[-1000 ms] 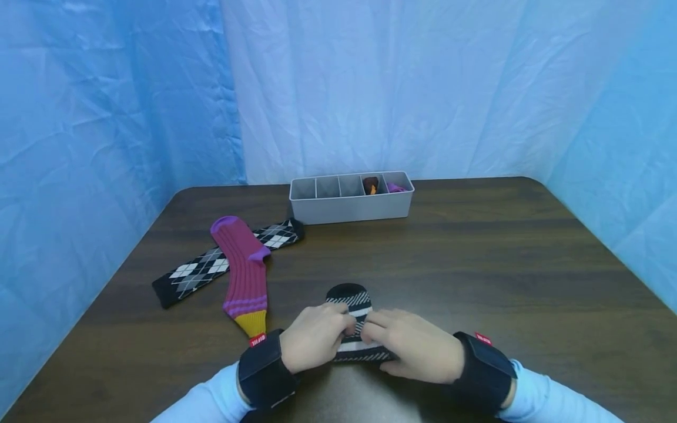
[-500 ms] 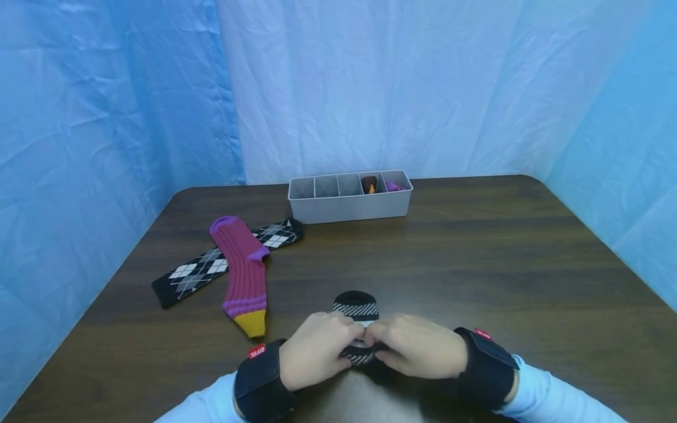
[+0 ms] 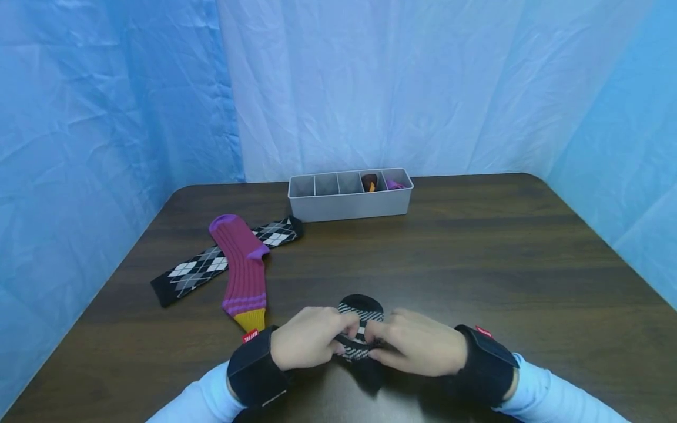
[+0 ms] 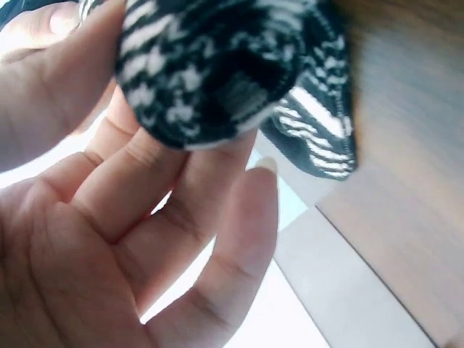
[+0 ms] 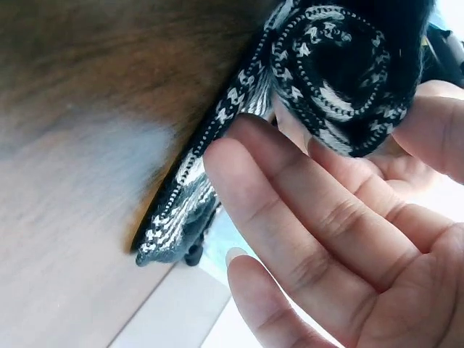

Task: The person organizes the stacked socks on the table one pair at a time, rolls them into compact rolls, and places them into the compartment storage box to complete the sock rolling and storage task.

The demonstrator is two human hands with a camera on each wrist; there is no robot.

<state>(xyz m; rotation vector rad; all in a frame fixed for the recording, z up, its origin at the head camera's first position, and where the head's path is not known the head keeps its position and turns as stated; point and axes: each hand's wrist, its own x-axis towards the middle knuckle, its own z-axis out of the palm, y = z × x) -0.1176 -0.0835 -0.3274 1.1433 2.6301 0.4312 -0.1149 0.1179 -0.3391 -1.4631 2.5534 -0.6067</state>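
A black-and-white patterned sock (image 3: 362, 304) lies near the front of the table, partly rolled up. My left hand (image 3: 309, 338) pinches the roll from the left side, thumb and fingers around it. From the right, my right hand (image 3: 418, 343) grips its other end. The spiral of the rolled sock (image 5: 341, 80) shows in the right wrist view, with a flat stretch still along the table. In the left wrist view the other end of the roll sits between thumb and fingers. The fingers hide part of the sock in the head view.
At left, a maroon sock (image 3: 245, 270) with purple toe and yellow cuff lies across a black-and-grey argyle sock (image 3: 198, 270). A grey divided box (image 3: 349, 208) stands at the back, with a brown-and-orange bundle (image 3: 369, 183) and a purple one (image 3: 394, 184) in its right compartments.
The flat far part of the patterned sock has become shorter as the roll grew. Its far end has shifted slightly right and towards me. Both hands stay at the roll.
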